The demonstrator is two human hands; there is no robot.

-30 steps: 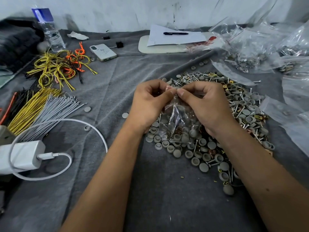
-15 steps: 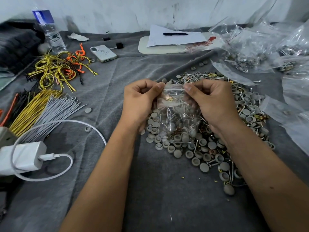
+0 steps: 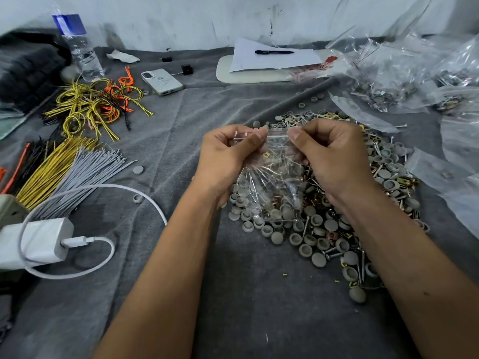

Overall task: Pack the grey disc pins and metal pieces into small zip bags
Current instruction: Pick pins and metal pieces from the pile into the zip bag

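Packing in progress: the left hand [image 3: 228, 154] and right hand [image 3: 334, 154] each pinch a top corner of one small zip bag [image 3: 272, 182], thumb against forefinger along its seal strip, the bag hanging part-filled with grey discs and metal pieces directly above the loose pile [image 3: 350, 203]. Filled bags [image 3: 388, 81] lie beyond the pile, yet most stock remains unpacked, so much evidently remains; open grey cloth [image 3: 246, 294] lies nearer than the pile, wire bundles [image 3: 64, 167] and a charger [image 3: 39, 242] well to its left

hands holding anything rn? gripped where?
Yes. Left hand and right hand pinch the small zip bag by its top edge, one at each end; it hangs part-filled over the pile.
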